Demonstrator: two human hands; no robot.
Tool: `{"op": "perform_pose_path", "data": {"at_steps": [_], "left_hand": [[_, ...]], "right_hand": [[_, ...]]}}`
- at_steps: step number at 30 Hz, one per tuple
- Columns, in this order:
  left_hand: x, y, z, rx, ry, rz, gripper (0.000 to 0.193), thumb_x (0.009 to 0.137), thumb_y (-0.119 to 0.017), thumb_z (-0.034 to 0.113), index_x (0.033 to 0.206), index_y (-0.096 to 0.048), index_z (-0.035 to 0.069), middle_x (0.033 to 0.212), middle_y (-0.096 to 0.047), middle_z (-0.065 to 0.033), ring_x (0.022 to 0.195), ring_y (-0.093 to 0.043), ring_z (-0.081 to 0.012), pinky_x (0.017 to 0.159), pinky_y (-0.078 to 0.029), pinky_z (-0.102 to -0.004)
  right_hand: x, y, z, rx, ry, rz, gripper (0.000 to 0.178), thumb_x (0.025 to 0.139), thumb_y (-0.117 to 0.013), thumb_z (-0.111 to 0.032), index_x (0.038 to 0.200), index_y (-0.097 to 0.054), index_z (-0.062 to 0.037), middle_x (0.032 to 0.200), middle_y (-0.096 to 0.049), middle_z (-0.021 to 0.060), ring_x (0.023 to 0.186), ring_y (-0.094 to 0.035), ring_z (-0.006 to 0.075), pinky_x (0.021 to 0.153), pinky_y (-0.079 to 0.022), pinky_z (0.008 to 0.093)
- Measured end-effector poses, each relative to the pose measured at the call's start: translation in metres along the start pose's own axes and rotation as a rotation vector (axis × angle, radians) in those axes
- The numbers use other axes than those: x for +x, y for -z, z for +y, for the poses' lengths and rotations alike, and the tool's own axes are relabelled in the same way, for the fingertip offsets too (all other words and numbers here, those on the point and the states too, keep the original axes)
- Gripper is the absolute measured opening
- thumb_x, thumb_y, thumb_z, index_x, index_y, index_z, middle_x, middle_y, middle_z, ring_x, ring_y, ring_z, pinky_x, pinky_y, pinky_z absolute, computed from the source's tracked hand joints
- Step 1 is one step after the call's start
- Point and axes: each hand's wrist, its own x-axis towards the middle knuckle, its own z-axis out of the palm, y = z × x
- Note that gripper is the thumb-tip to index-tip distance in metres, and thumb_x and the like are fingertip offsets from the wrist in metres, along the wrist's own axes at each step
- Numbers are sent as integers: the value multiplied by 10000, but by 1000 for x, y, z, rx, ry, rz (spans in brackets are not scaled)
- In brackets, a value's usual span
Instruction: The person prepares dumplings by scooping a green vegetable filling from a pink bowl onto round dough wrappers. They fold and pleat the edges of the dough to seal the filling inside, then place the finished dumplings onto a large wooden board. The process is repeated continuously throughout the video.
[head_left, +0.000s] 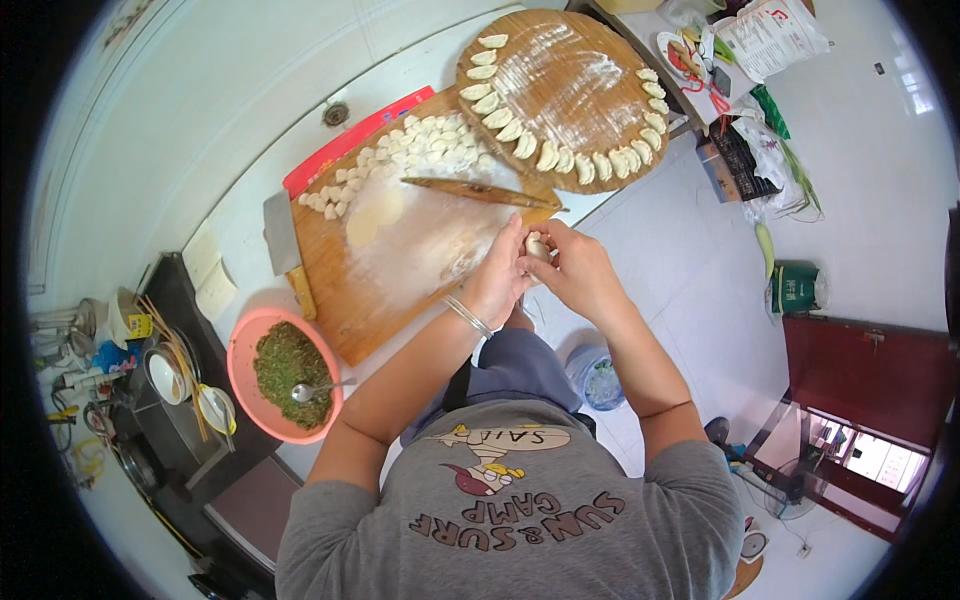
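Observation:
Both hands meet over the near edge of a floured wooden board. My left hand, a silver bangle on its wrist, and my right hand pinch one pale dumpling between their fingers. Behind them on the board lie a wooden rolling pin, two flat round wrappers and a heap of small dough pieces. A round wooden tray farther back carries several folded dumplings along its rim.
A pink bowl of green chopped filling with a metal spoon sits at the left. A cleaver lies by the board's left edge. Bowls, chopsticks and utensils crowd the far left. A green pot and a dark red cabinet stand on the floor at right.

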Motion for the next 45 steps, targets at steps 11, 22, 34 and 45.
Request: {"op": "perform_pose_path", "data": {"at_steps": [11, 22, 34, 45], "left_hand": [[191, -74, -1, 112, -3, 111, 723, 949, -294, 549, 1363, -300, -44, 1377, -385, -204, 1205, -445, -320, 1002, -382, -420], [294, -73, 24, 188, 5, 336, 602, 990, -272, 457, 1294, -417, -43, 1204, -555, -159, 1059, -539, -233, 925, -422, -348], [314, -55, 27, 105, -2, 403, 577, 984, -301, 461, 1276, -435, -18, 1155, -580, -132, 1002, -551, -207, 914, -426, -340], [246, -17, 21, 129, -335, 535, 426, 977, -424, 355, 1178, -541, -3, 1027, -630, -88, 905, -574, -142, 807, -464, -277]], "right_hand": [[164, 169, 194, -38, 57, 210, 370, 660, -730, -130, 1000, -616, -36, 791, -623, 132, 700, -617, 245, 645, -487, 339], [363, 249, 324, -257, 259, 137, 274, 649, -627, 9, 915, -648, -50, 871, -593, 149, 876, -580, 335, 806, -464, 408], [415, 223, 351, -349, 257, -55, 289, 654, -605, 21, 934, -644, -37, 906, -586, 161, 921, -571, 337, 836, -459, 383], [358, 187, 256, -306, 465, 118, 253, 743, -666, -69, 989, -623, -32, 998, -601, 145, 968, -557, 341, 850, -447, 418]]}}
